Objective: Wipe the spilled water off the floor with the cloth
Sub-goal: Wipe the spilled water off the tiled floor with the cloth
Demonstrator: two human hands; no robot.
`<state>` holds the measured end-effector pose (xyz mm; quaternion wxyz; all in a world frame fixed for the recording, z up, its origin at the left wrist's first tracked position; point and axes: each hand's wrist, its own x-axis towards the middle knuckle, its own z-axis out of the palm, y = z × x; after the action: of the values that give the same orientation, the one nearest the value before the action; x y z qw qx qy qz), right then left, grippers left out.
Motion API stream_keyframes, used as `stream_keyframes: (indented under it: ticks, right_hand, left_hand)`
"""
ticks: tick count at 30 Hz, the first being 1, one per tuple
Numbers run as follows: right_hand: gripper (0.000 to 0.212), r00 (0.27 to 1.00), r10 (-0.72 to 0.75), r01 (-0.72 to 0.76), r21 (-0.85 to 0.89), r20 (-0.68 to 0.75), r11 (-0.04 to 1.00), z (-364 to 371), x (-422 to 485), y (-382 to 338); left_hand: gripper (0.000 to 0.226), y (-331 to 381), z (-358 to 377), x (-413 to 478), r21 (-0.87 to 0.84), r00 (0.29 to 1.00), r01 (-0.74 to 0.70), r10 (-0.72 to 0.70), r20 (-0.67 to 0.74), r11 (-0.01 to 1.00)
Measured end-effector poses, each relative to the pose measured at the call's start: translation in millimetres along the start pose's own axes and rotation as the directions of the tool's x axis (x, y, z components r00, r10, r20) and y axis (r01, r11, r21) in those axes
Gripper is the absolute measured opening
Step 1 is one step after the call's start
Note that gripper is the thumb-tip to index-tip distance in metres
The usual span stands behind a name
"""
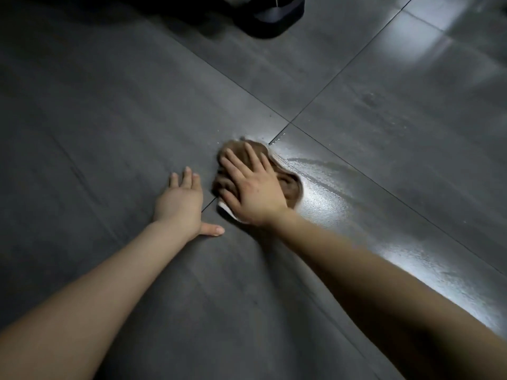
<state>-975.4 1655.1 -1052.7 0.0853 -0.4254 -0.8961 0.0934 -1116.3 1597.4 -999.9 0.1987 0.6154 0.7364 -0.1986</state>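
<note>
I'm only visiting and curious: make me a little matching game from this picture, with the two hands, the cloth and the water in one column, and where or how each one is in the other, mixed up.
Column one
1. left hand
2. right hand
3. cloth
4. spilled water

Column two
A. glistens to the right of the cloth
B. brown, bunched under a hand
C. lies flat on the bare floor, fingers spread
D. presses down on the cloth

Pairs: 1-C, 2-D, 3-B, 4-A
</note>
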Motion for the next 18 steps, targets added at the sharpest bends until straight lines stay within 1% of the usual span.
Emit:
stream_keyframes:
  ticks: [2,4,6,8,10,14,15,16,18]
  right_hand:
    - [0.064,0.995,-0.085,0.086,-0.022,0.053,0.996,3.6,45.5,3.9]
    - [0.062,0.992,-0.111,0.114,-0.049,0.065,0.992,4.1,69.1,15.8]
    - [0.061,0.998,-0.055,0.057,-0.044,0.037,0.997,-2.6,74.2,34.7]
    - [0.062,0.997,0.080,-0.079,-0.039,0.011,0.996,-11.4,63.5,64.2]
    - [0.065,0.982,0.190,-0.190,-0.051,-0.005,0.980,-23.5,34.6,100.7]
    - [0.069,0.960,0.278,-0.274,-0.082,0.043,0.958,-48.6,-74.6,156.6]
    - [0.068,0.951,0.307,-0.303,-0.094,0.031,0.948,-53.1,-106.9,163.1]
    - [0.067,0.935,0.355,-0.352,-0.104,0.002,0.930,-57.4,-139.6,166.4]
    - [0.064,0.876,0.480,-0.483,-0.101,-0.054,0.870,-63.6,-205.4,166.2]
  left_hand:
    - [0.127,2.3,-1.0,1.4,0.026,1.000,0.008,-0.008,0.003,1.000]
    - [0.127,2.9,-1.2,2.7,0.052,1.000,0.011,-0.011,0.014,0.999]
    - [0.127,3.1,-1.2,2.9,0.060,1.000,0.014,-0.016,0.025,0.998]
    - [0.126,5.1,-1.9,1.6,0.068,0.999,0.020,-0.022,0.035,0.998]
    - [0.125,6.9,-3.4,0.9,0.090,0.998,0.030,-0.035,0.050,0.996]
    - [0.125,13.7,-12.1,0.5,0.128,0.992,0.056,-0.070,0.102,0.990]
    - [0.124,16.9,-15.5,0.0,0.144,0.990,0.064,-0.082,0.119,0.987]
    - [0.123,20.9,-19.7,-1.2,0.165,0.986,0.070,-0.093,0.136,0.984]
    - [0.117,27.5,-28.6,-4.3,0.198,0.982,0.079,-0.111,0.154,0.977]
